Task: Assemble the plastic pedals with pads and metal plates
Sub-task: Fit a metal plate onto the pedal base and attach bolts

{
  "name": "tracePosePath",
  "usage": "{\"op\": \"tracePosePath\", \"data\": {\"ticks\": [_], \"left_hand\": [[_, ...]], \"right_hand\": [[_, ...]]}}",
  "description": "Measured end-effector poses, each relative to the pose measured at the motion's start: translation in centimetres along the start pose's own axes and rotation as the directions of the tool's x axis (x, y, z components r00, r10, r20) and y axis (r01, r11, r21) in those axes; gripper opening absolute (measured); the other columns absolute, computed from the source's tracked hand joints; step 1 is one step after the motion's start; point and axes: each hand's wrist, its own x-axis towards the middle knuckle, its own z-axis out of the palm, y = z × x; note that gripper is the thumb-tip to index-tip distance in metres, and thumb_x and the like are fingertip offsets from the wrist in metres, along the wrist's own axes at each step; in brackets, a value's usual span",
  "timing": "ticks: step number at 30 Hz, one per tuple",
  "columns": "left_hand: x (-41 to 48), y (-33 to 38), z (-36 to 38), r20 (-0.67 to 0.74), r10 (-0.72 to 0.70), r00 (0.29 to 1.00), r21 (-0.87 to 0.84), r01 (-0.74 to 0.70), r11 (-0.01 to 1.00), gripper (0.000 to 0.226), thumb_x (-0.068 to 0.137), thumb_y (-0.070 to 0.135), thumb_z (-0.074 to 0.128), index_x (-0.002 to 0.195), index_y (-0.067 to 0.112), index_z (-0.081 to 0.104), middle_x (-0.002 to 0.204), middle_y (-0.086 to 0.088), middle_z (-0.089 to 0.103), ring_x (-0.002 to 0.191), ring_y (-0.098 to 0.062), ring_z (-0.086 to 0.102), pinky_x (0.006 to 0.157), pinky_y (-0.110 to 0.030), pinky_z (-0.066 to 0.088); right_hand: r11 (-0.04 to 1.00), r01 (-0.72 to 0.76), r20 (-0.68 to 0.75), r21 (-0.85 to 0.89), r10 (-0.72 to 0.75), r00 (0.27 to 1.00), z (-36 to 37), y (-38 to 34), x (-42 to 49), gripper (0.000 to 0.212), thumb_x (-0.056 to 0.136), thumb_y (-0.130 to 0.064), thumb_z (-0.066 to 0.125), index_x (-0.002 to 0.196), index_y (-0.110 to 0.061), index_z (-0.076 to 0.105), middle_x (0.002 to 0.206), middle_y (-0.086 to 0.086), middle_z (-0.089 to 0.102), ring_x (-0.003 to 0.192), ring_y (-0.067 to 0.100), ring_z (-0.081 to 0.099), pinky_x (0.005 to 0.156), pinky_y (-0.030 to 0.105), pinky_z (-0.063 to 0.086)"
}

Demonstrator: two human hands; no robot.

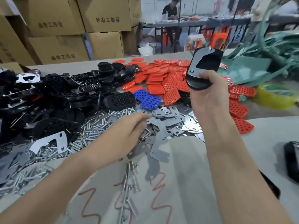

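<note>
My right hand (208, 92) grips a black plastic pedal (204, 68) and holds it up above the table, a metal plate (198, 59) on its upturned face and a bolt sticking out at the top. My left hand (127, 128) reaches over the heap of metal plates (168, 122) and bolts (98, 125), fingers bent down toward them; whether it holds anything is hidden. Black pedals (80, 91) lie piled at the left. Red pads (165, 78) are spread in the middle, with two blue pads (147, 98) at their near edge.
Cardboard boxes (64, 29) are stacked behind the table at the left. Green strapping (267, 50) and a yellow tape roll (275, 97) lie at the right. A black object (292, 160) sits at the right edge. A person sits at a far table (194, 23).
</note>
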Motion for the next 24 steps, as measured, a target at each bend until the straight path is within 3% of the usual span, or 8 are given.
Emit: {"op": "tracePosePath", "data": {"ticks": [2, 5, 10, 14, 16, 18, 21, 24], "left_hand": [[-0.3, -0.3, -0.5, -0.043, -0.066, 0.997, 0.018, 0.066, 0.998, 0.023, 0.104, 0.031, 0.046, 0.118, 0.042, 0.061, 0.111, 0.018, 0.068, 0.1, -0.001, 0.064, 0.089, -0.023, 0.051], [-0.8, -0.1, -0.3, -0.065, -0.11, 0.992, 0.041, 0.112, 0.993, 0.018, 0.103, 0.034, 0.048, 0.099, 0.045, 0.062, 0.086, 0.02, 0.067, 0.072, 0.001, 0.064, 0.062, -0.015, 0.049], [-1.0, 0.7, 0.3, -0.073, -0.095, 0.993, 0.035, 0.098, 0.995, 0.014, 0.098, 0.044, 0.051, 0.098, 0.04, 0.063, 0.083, 0.024, 0.063, 0.081, 0.011, 0.057, 0.067, -0.014, 0.04], [-1.1, 1.6, 2.0, 0.102, -0.127, 0.987, 0.197, 0.105, 0.975, 0.064, 0.079, 0.078, 0.041, 0.127, 0.038, 0.055, 0.108, 0.021, 0.052, 0.105, -0.004, 0.05, 0.093, -0.031, 0.043], [-0.9, 1.9, 2.7, 0.145, -0.12, 0.982, 0.255, 0.08, 0.964, 0.061, 0.084, 0.074, 0.045, 0.134, 0.039, 0.05, 0.114, 0.018, 0.046, 0.115, -0.01, 0.044, 0.1, -0.034, 0.04], [-0.6, 1.5, 2.2, 0.166, -0.121, 0.979, 0.202, 0.086, 0.976, 0.042, 0.091, 0.061, 0.056, 0.127, 0.04, 0.053, 0.11, 0.019, 0.052, 0.106, -0.006, 0.05, 0.096, -0.034, 0.044], [-0.2, 0.1, 0.2, 0.197, -0.184, 0.963, 0.171, 0.151, 0.974, 0.026, 0.094, 0.046, 0.063, 0.117, 0.039, 0.052, 0.093, 0.017, 0.059, 0.073, 0.002, 0.059, 0.068, -0.021, 0.05], [0.1, -1.4, -2.4, 0.174, -0.239, 0.955, 0.165, 0.211, 0.963, 0.031, 0.099, 0.032, 0.059, 0.125, 0.044, 0.049, 0.095, 0.016, 0.058, 0.069, 0.012, 0.057, 0.056, -0.009, 0.043]], "right_hand": [[1.0, -0.009, 0.006, 0.0, 0.009, 1.0, 0.0, 0.2, 0.0, 0.037, 0.089, 0.013, 0.043, 0.122, 0.002, 0.057, 0.096, 0.011, 0.068, 0.08, 0.022, 0.069, 0.073, 0.027, 0.056], [1.0, -0.025, 0.018, -0.005, 0.025, 1.0, -0.1, 0.4, -0.1, 0.036, 0.089, 0.012, 0.044, 0.12, 0.001, 0.059, 0.097, 0.011, 0.069, 0.081, 0.022, 0.07, 0.075, 0.029, 0.056], [1.0, -0.027, 0.017, -0.003, 0.027, 0.999, -0.2, 0.5, -0.3, 0.035, 0.089, 0.013, 0.045, 0.119, 0.0, 0.059, 0.096, 0.011, 0.071, 0.08, 0.022, 0.072, 0.074, 0.029, 0.058], [1.0, -0.015, 0.01, -0.006, 0.015, 1.0, 0.0, 0.6, -0.2, 0.036, 0.089, 0.014, 0.045, 0.119, 0.0, 0.058, 0.097, 0.012, 0.07, 0.079, 0.022, 0.071, 0.073, 0.029, 0.057], [1.0, -0.021, 0.007, -0.022, 0.021, 1.0, -0.1, 0.7, -0.3, 0.035, 0.089, 0.013, 0.046, 0.118, -0.001, 0.059, 0.098, 0.012, 0.07, 0.082, 0.022, 0.071, 0.074, 0.029, 0.058], [0.999, -0.027, 0.0, -0.038, 0.027, 1.0, -0.2, 0.7, -0.3, 0.033, 0.089, 0.013, 0.046, 0.114, -0.002, 0.06, 0.098, 0.011, 0.071, 0.083, 0.023, 0.07, 0.075, 0.028, 0.058], [0.999, -0.027, -0.018, -0.017, 0.026, 0.999, -0.2, 0.6, -0.2, 0.031, 0.089, 0.013, 0.045, 0.112, -0.002, 0.06, 0.093, 0.011, 0.071, 0.081, 0.022, 0.07, 0.075, 0.028, 0.058], [1.0, -0.021, -0.025, 0.008, 0.021, 0.999, -0.3, 0.4, 0.0, 0.035, 0.089, 0.013, 0.045, 0.12, 0.0, 0.059, 0.097, 0.012, 0.07, 0.082, 0.023, 0.07, 0.074, 0.028, 0.058]]}}
